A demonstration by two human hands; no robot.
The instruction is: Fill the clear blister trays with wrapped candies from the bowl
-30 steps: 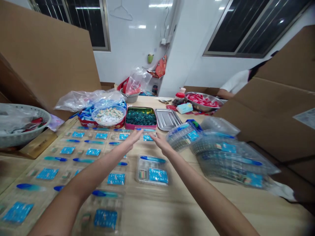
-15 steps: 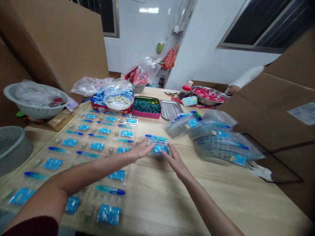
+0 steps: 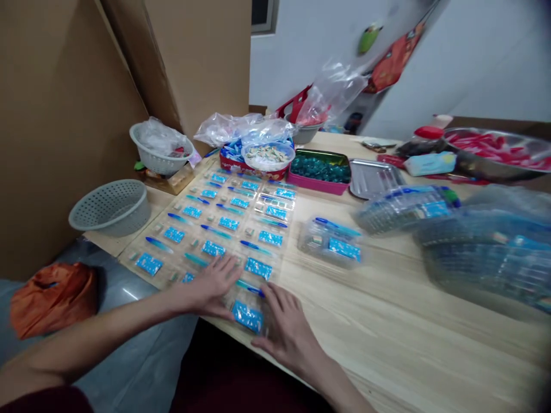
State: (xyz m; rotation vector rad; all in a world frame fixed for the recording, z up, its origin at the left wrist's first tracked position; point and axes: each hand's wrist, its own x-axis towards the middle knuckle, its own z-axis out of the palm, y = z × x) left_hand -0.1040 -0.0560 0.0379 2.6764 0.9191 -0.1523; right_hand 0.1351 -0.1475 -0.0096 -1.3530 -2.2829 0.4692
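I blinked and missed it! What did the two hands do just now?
Both hands pulled back toward the person. They let go of the lone pack, which lies free. Now the left hand lies flat on the rows of packs and the right hand touches the nearest pack at the table edge. The rows, the green tin and the pile of packs stayed put.

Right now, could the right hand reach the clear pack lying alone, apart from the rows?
Probably yes: only bare table lies between the right hand and the lone pack, close ahead of it.
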